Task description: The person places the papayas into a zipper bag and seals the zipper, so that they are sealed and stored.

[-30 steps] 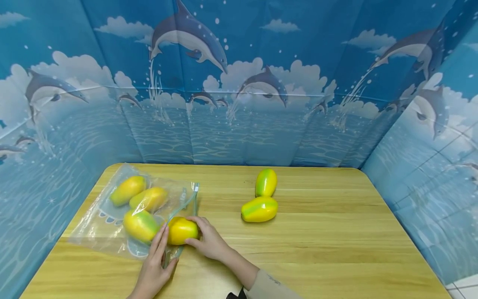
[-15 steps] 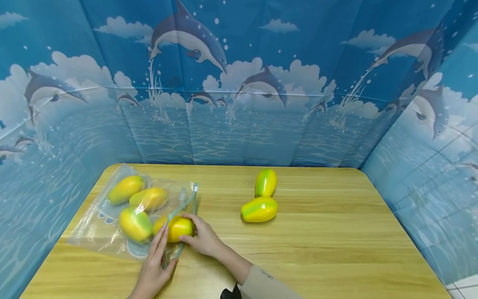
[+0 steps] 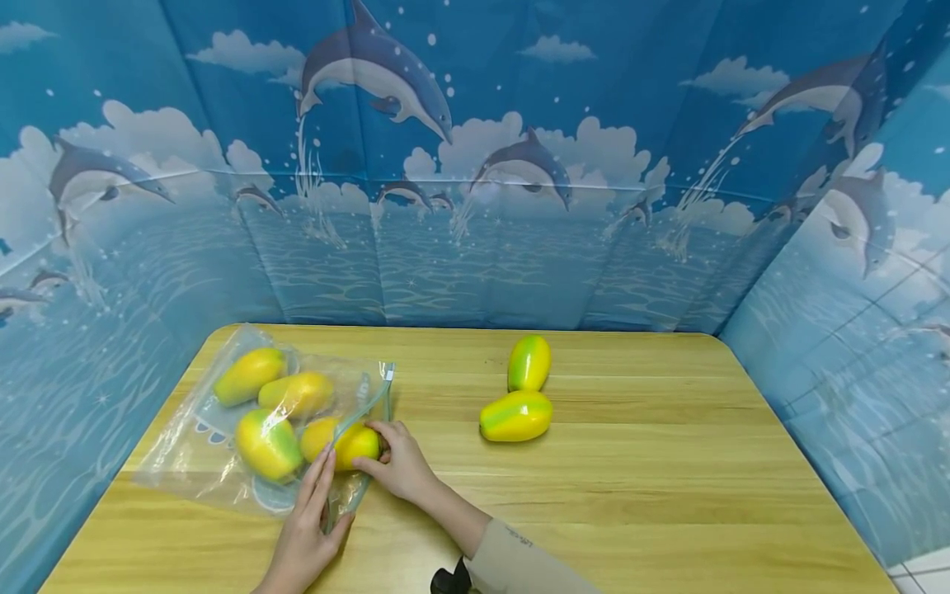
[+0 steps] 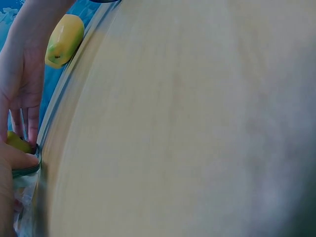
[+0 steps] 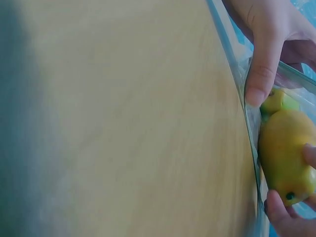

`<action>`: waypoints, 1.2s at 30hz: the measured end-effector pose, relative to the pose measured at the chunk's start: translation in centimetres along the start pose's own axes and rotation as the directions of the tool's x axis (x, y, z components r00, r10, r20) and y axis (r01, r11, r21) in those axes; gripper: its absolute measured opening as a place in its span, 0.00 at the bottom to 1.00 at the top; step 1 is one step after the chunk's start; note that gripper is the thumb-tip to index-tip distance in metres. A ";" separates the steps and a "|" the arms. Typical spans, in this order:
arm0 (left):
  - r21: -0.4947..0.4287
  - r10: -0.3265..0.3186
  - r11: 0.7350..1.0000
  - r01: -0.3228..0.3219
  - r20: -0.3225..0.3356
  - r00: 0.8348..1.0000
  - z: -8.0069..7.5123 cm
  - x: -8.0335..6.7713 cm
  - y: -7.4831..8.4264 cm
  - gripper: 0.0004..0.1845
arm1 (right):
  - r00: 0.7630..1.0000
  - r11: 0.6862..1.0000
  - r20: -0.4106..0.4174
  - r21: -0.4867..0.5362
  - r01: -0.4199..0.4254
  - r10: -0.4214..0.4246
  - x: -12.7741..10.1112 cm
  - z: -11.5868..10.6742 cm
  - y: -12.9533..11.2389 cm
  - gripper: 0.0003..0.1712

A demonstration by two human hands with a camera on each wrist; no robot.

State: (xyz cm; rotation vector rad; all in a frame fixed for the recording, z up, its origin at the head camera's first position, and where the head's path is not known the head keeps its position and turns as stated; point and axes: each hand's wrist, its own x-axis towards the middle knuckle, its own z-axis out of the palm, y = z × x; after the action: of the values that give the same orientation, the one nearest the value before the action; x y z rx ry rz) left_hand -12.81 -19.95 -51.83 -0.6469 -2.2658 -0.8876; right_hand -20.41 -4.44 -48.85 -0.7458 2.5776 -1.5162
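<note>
A clear zip bag [image 3: 215, 474] lies on the left of the table, its mouth facing right. Inside it are several yellow-green papayas, among them one papaya [image 3: 269, 445] near the middle. My left hand [image 3: 308, 524] pinches the near rim of the bag's mouth, thumb on one side and fingers on the other. With thumb and fingers, my right hand [image 3: 401, 466] grips the outer end of another papaya [image 3: 358, 445], which is mostly inside the mouth. In the right wrist view this papaya [image 5: 286, 153] shows its dark stem end.
Two more papayas lie outside the bag, one papaya [image 3: 529, 363] behind the other papaya [image 3: 515, 416], touching. They rest on the wooden table [image 3: 668, 478]. A blue dolphin-print curtain [image 3: 475, 272] closes off the back and sides.
My right hand has pushed the papaya leftward, deeper into the bag. The papayas inside have shifted slightly left. My left hand stays at the rim.
</note>
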 end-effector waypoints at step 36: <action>-0.028 -0.010 1.000 0.011 0.016 1.000 0.1 -0.1 -0.2 0.55 | 0.995 0.979 -0.009 0.178 -0.098 0.102 1.4 1.0 0.2 0.26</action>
State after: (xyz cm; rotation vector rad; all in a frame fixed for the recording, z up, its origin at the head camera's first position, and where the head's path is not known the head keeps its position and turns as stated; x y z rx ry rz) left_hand -12.89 -20.09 -52.07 -0.6575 -2.2760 -0.9244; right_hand -21.42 -5.78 -49.25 -0.5766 2.4099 -1.6997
